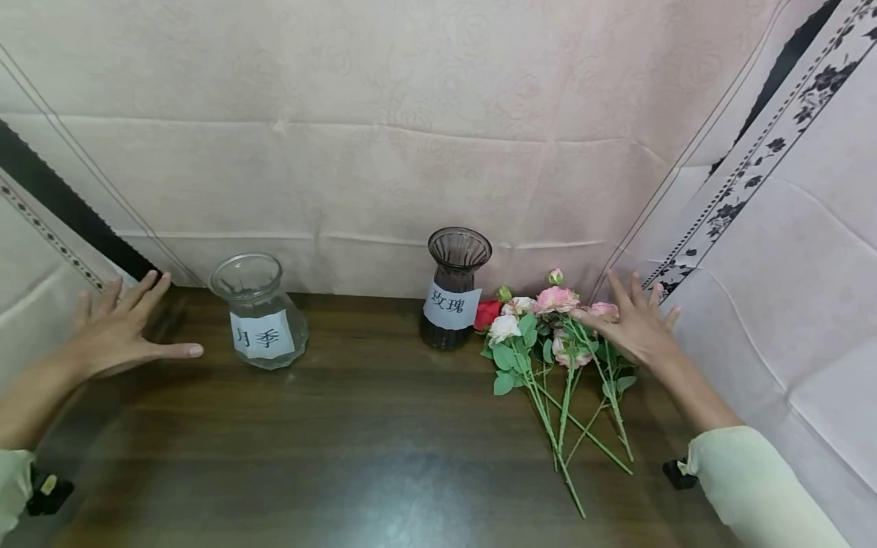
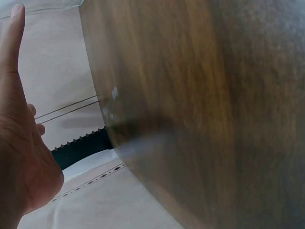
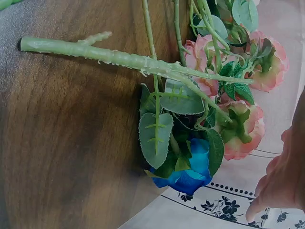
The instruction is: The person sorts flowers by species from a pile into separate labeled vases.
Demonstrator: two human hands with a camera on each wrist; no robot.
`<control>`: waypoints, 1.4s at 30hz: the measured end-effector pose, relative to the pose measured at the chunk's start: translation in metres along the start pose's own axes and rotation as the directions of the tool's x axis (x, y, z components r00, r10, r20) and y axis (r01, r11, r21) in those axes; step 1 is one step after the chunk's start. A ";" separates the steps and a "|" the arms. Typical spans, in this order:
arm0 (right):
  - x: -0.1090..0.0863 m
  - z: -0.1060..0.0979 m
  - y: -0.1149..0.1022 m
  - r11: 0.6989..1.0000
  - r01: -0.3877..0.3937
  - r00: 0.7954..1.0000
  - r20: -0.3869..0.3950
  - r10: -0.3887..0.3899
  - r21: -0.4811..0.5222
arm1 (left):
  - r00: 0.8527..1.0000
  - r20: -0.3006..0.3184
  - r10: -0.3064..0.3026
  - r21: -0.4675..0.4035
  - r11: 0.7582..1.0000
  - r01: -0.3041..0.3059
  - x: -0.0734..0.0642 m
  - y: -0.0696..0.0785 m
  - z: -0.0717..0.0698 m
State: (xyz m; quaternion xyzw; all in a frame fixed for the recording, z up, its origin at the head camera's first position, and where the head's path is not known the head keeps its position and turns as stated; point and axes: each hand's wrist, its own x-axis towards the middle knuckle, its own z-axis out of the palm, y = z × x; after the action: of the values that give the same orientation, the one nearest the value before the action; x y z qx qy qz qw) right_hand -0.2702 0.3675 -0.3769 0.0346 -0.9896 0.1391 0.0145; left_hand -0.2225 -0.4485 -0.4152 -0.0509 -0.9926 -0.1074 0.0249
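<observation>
In the head view my left hand (image 1: 119, 327) has its fingers spread and holds nothing. It is just left of a clear glass vase (image 1: 294, 335) that bears a white label with dark writing. The left wrist view shows the same hand (image 2: 24, 143) with its thumb straight. My right hand (image 1: 633, 327), fingers spread, is at the right side of a bunch of artificial flowers (image 1: 558, 301); whether it touches them I cannot tell. Pink blooms (image 3: 240, 126) and a blue rose (image 3: 190, 169) with green stems fill the right wrist view, near the right hand (image 3: 281, 176).
A dark glass vase (image 1: 445, 335), also labelled, stands left of the flowers, with a red bloom (image 1: 487, 313) beside it. The stems point toward the front of the brown wooden table (image 1: 308, 449). Pale patterned cloth (image 1: 384, 175) hangs behind and along both sides.
</observation>
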 end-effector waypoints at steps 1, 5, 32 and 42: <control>0.000 -0.001 0.000 1.000 0.000 1.000 -0.007 0.000 0.013 | 1.000 0.000 0.004 -0.008 1.000 -0.004 0.000 0.000 0.000; -0.002 -0.004 0.002 0.997 -0.009 1.000 -0.027 0.011 0.075 | 1.000 -0.005 0.006 -0.019 1.000 -0.006 0.001 0.003 0.003; -0.027 0.002 0.044 0.937 -0.123 0.991 -0.018 0.136 0.326 | 0.998 0.001 0.061 -0.225 0.973 -0.059 0.011 0.032 0.023; -0.041 0.006 0.061 0.914 -0.175 0.981 -0.013 0.193 0.365 | 0.997 0.055 0.052 -0.310 0.950 -0.033 0.012 0.046 0.028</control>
State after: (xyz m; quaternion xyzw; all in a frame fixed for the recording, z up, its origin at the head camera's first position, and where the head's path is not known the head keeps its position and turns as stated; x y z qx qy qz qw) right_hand -0.2335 0.4264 -0.4009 -0.0598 -0.9451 0.3209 0.0186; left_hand -0.2311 -0.3968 -0.4319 -0.0789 -0.9626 -0.2590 -0.0121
